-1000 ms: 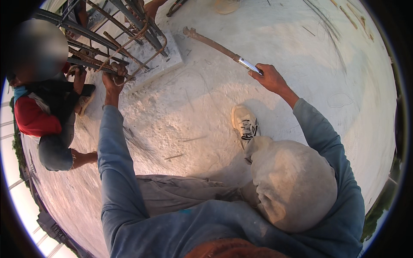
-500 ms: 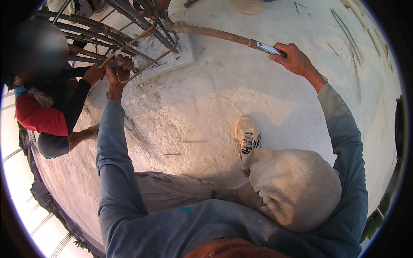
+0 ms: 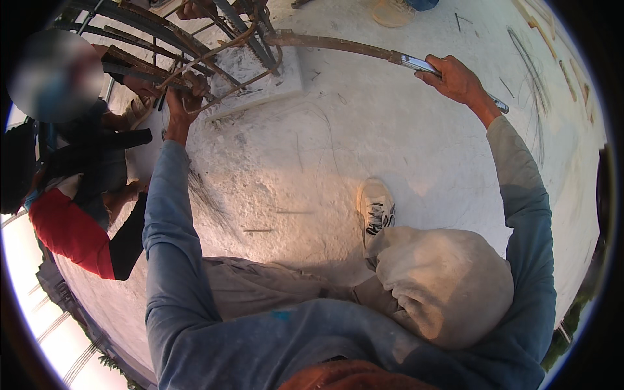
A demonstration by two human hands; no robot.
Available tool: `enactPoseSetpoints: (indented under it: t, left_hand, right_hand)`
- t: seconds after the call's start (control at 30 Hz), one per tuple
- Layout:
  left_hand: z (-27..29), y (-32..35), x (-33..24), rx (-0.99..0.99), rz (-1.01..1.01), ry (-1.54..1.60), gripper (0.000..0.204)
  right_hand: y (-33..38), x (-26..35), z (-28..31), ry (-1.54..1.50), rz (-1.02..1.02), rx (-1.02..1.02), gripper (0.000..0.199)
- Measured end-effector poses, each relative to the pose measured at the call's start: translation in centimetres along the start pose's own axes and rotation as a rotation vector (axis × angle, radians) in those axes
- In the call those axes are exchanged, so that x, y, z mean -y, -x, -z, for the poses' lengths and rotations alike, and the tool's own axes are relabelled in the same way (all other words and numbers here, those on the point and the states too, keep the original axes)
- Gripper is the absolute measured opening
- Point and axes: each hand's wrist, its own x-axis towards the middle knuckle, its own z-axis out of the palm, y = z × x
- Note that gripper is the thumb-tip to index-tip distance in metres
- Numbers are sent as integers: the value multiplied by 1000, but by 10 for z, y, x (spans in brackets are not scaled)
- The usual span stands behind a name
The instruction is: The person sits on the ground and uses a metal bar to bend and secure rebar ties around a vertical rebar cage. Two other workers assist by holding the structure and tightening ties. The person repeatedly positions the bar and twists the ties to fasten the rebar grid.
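Observation:
My right hand (image 3: 457,81) is closed round a shiny metal handle (image 3: 419,63) at the end of a long rusty steel bar (image 3: 338,44). The handle's far tip pokes out past my wrist. This bar reaches left to a bundle of ribbed rebar (image 3: 162,32), where its other end meets a bent steel hoop (image 3: 242,86). My left hand (image 3: 179,114) is closed on the lower left part of that hoop, next to the rebar ends; some of its fingers are hidden behind the steel.
At the left, a co-worker in a red and black sleeve (image 3: 75,231) crouches close to the rebar, one hand near mine. Another person's hand (image 3: 197,8) is on the rebar at the top. Loose wires (image 3: 530,62) and wood strips (image 3: 546,36) lie on the pale concrete floor (image 3: 422,143).
My right hand and the rusty bar have shifted slightly right and up in view. The co-worker's red sleeve has moved down. Another hand now shows on the rebar at the top.

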Motion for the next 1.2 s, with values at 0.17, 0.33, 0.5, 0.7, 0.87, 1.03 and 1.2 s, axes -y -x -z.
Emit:
enactPoseSetpoints:
  t: [0.17, 0.33, 0.5, 0.7, 0.87, 1.03, 1.2]
  left_hand:
    - [3, -2, 1, 52, -8, -26, 53]
    - [12, -5, 6, 68, -22, -8, 53]
    - [16, -9, 4, 149, -3, -43, 52]
    - [11, -8, 3, 64, 11, 16, 48]
    - [18, -8, 6, 151, -8, 38, 50]
    - [32, -13, 14, 122, -56, 64, 45]
    - [31, -9, 19, -107, -286, -574, 36]
  right_hand:
    - [24, 19, -7, -1, -56, -92, 42]
    - [38, 42, -1, -22, -129, -43, 45]
    - [42, 57, 4, 4, -157, -57, 46]
    - [43, 76, 19, 46, -259, 35, 44]
    - [50, 93, 25, 69, -287, 10, 44]
    - [58, 97, 21, 89, -280, -33, 44]
    - [62, 95, 10, 105, -243, -105, 44]
